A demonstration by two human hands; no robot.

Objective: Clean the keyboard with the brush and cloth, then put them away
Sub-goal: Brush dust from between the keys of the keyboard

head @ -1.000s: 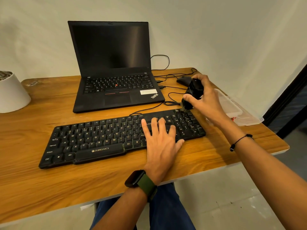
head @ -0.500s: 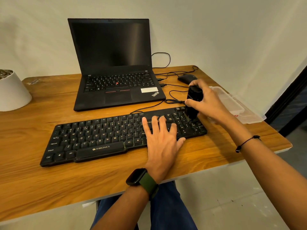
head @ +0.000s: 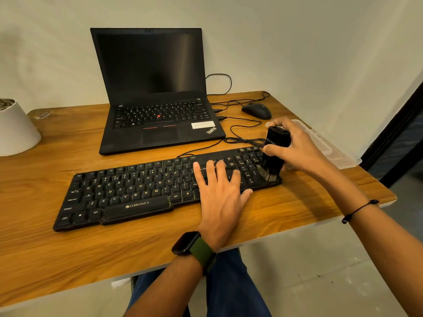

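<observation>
A black keyboard [head: 128, 191] lies slantwise across the wooden desk. My right hand [head: 297, 147] grips a black brush [head: 274, 154] held upright, its bristles pressed on the keypad at the keyboard's right end. My left hand [head: 220, 191] lies flat with spread fingers on the keys just left of the keypad, holding the keyboard down. No cloth is in view.
An open black laptop [head: 158, 92] stands behind the keyboard, with cables and a black mouse [head: 256, 110] to its right. A clear plastic box [head: 332, 147] sits at the desk's right edge behind my right hand. A white pot [head: 16, 131] is at far left.
My right hand has brought the brush down from above the keyboard's top right corner and toward me along the keypad. The bristles now splay on the lower keypad keys. My left hand stays put.
</observation>
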